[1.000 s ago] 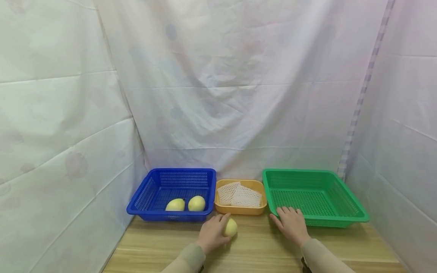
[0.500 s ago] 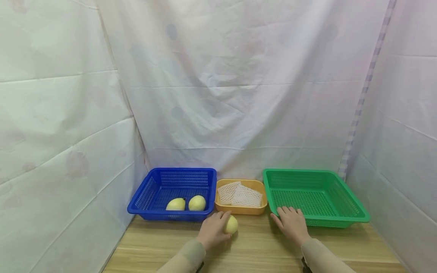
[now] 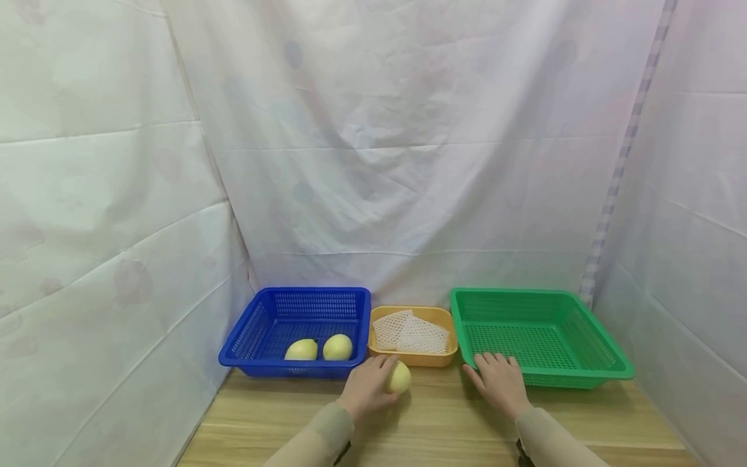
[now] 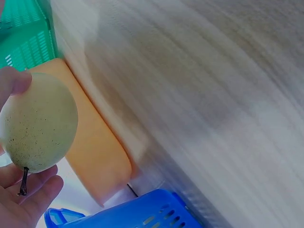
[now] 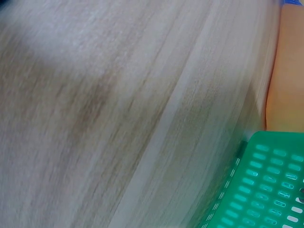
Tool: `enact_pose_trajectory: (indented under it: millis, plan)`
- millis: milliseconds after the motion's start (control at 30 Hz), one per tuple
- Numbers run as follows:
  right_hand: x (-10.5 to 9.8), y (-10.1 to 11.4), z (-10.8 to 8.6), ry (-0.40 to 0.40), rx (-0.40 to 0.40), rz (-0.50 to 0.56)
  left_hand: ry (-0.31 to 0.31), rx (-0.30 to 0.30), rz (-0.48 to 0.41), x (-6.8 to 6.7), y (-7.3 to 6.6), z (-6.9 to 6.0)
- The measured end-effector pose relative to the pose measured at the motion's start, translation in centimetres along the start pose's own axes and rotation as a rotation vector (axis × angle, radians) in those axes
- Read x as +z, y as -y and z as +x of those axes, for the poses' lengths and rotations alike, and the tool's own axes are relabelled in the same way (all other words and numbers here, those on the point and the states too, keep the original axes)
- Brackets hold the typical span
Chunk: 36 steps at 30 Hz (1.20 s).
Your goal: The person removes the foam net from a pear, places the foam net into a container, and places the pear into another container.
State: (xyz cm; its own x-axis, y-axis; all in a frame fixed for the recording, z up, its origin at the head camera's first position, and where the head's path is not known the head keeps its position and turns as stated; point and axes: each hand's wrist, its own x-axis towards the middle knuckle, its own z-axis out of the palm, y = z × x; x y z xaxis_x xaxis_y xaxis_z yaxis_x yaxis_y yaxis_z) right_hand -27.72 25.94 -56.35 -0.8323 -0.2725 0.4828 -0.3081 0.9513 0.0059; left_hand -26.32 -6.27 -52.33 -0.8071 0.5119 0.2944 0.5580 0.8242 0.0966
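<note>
In the head view my left hand [image 3: 367,388] holds a pale yellow pear [image 3: 399,377] just above the tabletop, in front of the orange tray [image 3: 413,359]. Up close in the left wrist view, fingers and thumb grip the speckled pear [image 4: 40,123], its dark stem pointing down toward the palm. My right hand [image 3: 500,384] rests on the near left rim of the green basket [image 3: 583,374], fingers laid over the edge and thumb apart on the outside. That hand does not show in the right wrist view. White foam nets [image 3: 423,336] lie in the orange tray.
A blue basket [image 3: 292,370] stands at the left, with two pears [image 3: 337,347] inside near its front wall. Orange tray and both baskets line the back of the wooden table [image 3: 443,428]. White cloth [image 3: 373,194] hangs behind and on both sides.
My left hand has moved slightly forward and to the right with the pear, toward the orange tray. The right hand has stayed on the green basket's rim.
</note>
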Motion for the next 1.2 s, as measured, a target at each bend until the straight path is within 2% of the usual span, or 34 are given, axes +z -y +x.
enact_pose_trajectory:
  millis: [267, 900, 1200]
  plan:
    - [-0.1, 0.0, 0.1, 0.014, 0.003, -0.001, -0.001, 0.011, -0.018, -0.6, 0.0, 0.4]
    - [-0.1, -0.1, 0.0, 0.013, 0.003, 0.006, -0.099, 0.084, 0.038, -2.1, -0.4, 1.5]
    - [-0.1, -0.1, 0.0, -0.004, -0.006, 0.001, -0.092, 0.062, 0.028, -2.7, -0.1, 2.2]
